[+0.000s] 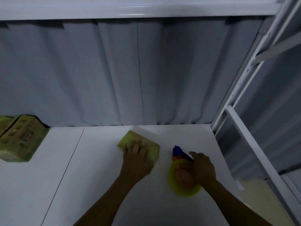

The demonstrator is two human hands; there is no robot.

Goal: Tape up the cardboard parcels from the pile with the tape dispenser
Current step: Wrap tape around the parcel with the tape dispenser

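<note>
Centrally, on the white table top [97, 185], lies a small, flat, greenish-brown cardboard parcel [130, 139], set at an angle to the table's edges. The left hand [138, 159] rests palm-down on the parcel's near half, its fingers [135, 145] straight and spread, pressing on the upper face. The far corner and the right-hand edge of the parcel show beyond the hand.

Just right of the parcel, and apart from it, sits the tape dispenser [177, 150], with a blue front part, an orange body and hub, and a translucent yellow-green tape roll [184, 191] mounted on the hub. The right hand [203, 168] lies over the dispenser's right side with its fingers bent down around the body, so that it holds the tool. The blue front part points away from the person, and the roll lies towards the wrist. Blur hides the finer detail of the hold.

At the far left edge of the table, well apart from both hands, stands the pile of cardboard parcels [21, 139], printed and of the same greenish-brown colour. A pleated grey curtain [146, 70] hangs behind the table, and a white metal frame [244, 128] rises along its right side.
</note>
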